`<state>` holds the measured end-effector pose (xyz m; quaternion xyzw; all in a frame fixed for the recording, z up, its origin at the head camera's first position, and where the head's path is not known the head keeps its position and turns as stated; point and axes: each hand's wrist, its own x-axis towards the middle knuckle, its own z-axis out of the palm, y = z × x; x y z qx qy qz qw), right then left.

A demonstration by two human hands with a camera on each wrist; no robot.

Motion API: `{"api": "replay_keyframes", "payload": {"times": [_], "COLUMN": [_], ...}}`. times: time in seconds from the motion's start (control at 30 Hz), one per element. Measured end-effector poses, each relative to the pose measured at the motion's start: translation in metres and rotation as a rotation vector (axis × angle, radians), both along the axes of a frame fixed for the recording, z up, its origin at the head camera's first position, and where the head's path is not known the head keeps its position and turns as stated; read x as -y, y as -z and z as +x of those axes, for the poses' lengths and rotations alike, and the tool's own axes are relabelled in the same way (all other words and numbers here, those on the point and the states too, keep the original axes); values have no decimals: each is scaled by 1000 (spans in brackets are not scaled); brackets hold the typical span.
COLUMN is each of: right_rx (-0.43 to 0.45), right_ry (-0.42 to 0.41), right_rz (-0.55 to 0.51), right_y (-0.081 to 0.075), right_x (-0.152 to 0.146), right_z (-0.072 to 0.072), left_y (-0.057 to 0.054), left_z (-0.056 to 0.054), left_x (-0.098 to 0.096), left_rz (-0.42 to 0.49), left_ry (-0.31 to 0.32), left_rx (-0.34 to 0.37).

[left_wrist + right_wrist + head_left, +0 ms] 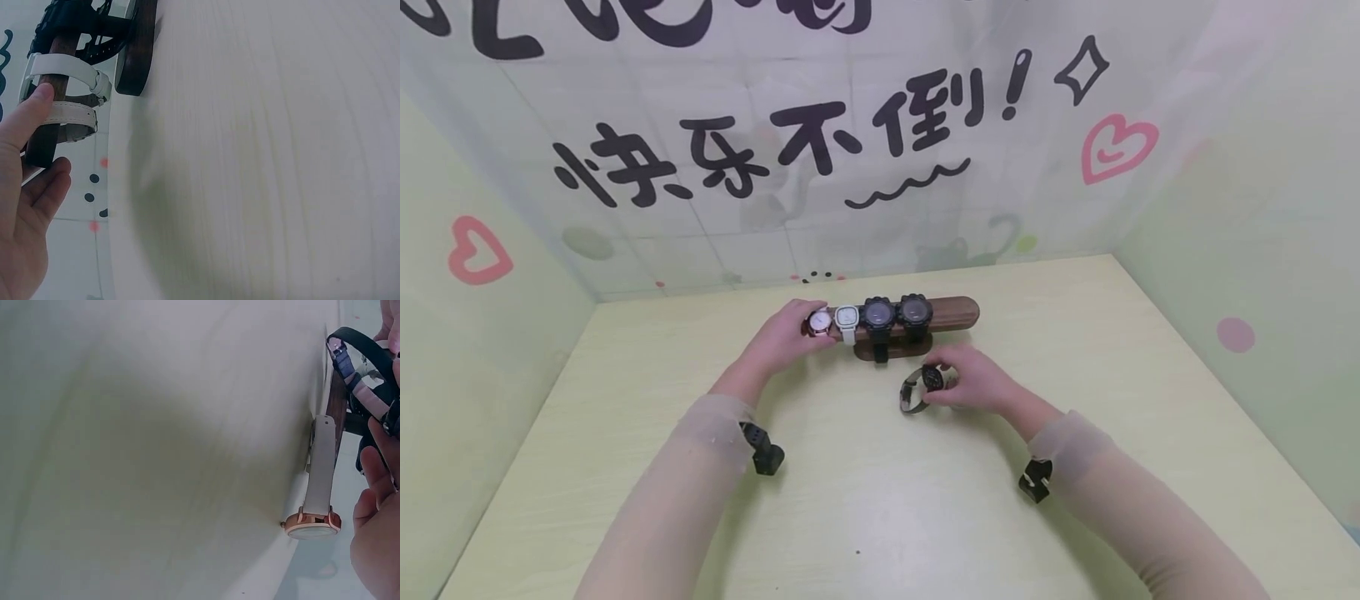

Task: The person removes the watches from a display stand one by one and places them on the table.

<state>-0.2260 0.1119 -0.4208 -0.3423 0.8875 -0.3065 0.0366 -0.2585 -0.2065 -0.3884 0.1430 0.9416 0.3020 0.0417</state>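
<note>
My left hand [790, 333] grips the left end of a wooden watch stand [955, 312]. In the left wrist view its thumb [39, 103] lies on the bar between two white straps. Around the bar, from the left, sit a round white-faced watch [820, 322], a square white watch [847, 317] and two chunky black watches [878, 313]. My right hand [973, 379] pinches a black-faced watch [932, 378] by its case, in front of the stand; its dark strap forms a closed loop. Under that hand lies a rose-gold watch [322, 469] with a pale strap, mostly hidden in the head view.
The stand's oval wooden base [865, 352] rests toward the back of the pale wood-grain table [865, 492]. Behind it hangs a white backdrop [820, 233] with black lettering, and pale side panels flank the table. A dark camera mount [763, 450] sticks out from each wrist.
</note>
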Motion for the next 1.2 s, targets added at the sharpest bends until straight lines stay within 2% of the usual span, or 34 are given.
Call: {"api": "replay_keyframes", "payload": {"times": [0.13, 0.6, 0.9, 1.2], "right_rx": [-27, 15, -14, -46], "right_ry": [12, 73, 65, 73], "right_rz": [35, 125, 193, 258], "right_y": [1, -2, 3, 2], "right_x": [1, -2, 3, 6], "right_z": [1, 11, 12, 12], "left_y": [-1, 0, 0, -5], "left_z": [1, -1, 8, 7], "left_x": [0, 0, 1, -5], "left_rz": [-5, -26, -54, -59], "left_ry": [-2, 10, -11, -18], "left_rx": [-1, -25, -8, -19]}}
